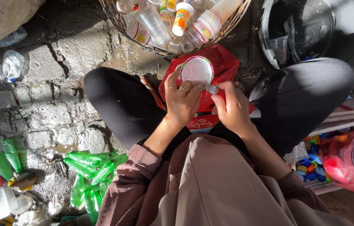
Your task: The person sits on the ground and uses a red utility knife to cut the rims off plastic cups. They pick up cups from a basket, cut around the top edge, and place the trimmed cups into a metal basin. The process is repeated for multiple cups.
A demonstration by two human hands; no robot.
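Note:
My left hand (pixel 182 102), with rings on two fingers, grips a round white plastic cup (pixel 196 69) with a pink and green rim, its mouth facing up towards me. My right hand (pixel 231 106) pinches a small shiny strip at the cup's lower right edge, thumb and forefinger closed on it. Both hands are held over a red plastic bag (pixel 223 62) lying between my knees, which are in black trousers.
A wicker basket (pixel 120 23) of clear and printed plastic cups stands ahead. A dark tub (pixel 269 46) is at upper right. Green crushed bottles (pixel 91 169) lie at lower left. A white crate (pixel 344 115) of coloured bottle caps and a red bag (pixel 353 163) sit at right.

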